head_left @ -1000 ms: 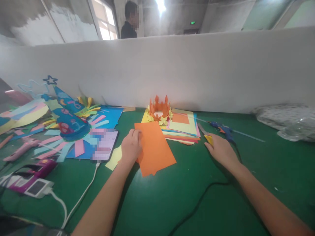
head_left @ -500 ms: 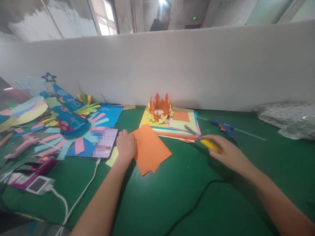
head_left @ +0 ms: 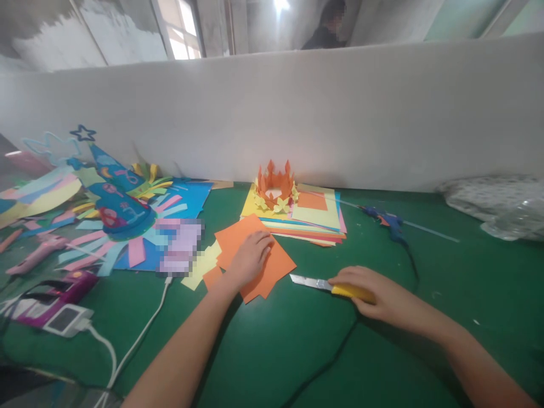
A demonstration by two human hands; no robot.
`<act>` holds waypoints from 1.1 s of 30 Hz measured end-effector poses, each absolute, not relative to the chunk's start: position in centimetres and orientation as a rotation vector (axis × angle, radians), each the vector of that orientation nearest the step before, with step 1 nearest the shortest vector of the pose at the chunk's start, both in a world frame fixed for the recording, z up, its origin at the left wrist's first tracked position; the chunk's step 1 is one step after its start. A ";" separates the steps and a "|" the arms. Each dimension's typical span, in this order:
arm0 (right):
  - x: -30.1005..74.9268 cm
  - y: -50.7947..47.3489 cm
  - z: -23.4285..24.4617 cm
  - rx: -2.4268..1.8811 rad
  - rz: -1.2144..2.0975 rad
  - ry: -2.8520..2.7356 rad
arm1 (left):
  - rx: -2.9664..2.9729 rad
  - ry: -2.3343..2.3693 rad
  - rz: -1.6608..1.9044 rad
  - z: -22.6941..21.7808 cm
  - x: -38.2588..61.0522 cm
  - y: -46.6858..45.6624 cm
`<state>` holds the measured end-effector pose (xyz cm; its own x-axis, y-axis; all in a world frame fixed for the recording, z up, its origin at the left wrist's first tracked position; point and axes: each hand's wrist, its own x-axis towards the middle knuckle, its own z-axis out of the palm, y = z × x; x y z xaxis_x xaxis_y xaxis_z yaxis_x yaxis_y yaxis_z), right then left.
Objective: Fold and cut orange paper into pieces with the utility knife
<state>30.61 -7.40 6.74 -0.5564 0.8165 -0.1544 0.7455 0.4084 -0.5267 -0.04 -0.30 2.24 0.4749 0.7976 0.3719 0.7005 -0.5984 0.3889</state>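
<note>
My left hand [head_left: 249, 258] lies flat on an orange paper sheet [head_left: 276, 263] on the green table [head_left: 297, 351], fingers pressed down on it. My right hand [head_left: 374, 294] is closed round a yellow-handled utility knife [head_left: 329, 287]. Its blade is out and points left, just right of the orange sheet. Behind the sheet lies a stack of coloured paper [head_left: 317, 218] with an orange paper crown [head_left: 275, 187] standing on it.
A blue glue gun [head_left: 385, 219] with a black cord lies at the right rear. A phone [head_left: 181, 246], blue paper crafts [head_left: 119, 198] and a charger with white cable [head_left: 68, 322] fill the left. A plastic bag [head_left: 497, 207] sits far right. A white partition stands behind; a person shows above it.
My right hand brought the knife from beside the paper stack down to the table near the orange sheet. My left hand slid from the sheet's left edge onto its middle.
</note>
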 end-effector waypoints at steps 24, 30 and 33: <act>25.4 -9.1 5.8 -1.370 0.510 -2.587 | 2.578 1.423 0.559 1.6 0.5 -0.9; 25.6 -9.2 4.7 -1.482 0.339 -2.584 | 2.580 1.439 0.510 1.5 0.5 -1.0; 25.5 -9.2 4.7 -1.469 0.273 -2.609 | 2.581 1.442 0.507 1.3 0.5 -0.8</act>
<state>25.50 -9.25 4.70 -0.5156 0.8564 0.0282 0.8320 0.5082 -0.2224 0.51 -0.85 1.25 0.4832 0.8470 0.2217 0.7992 -0.5301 0.2834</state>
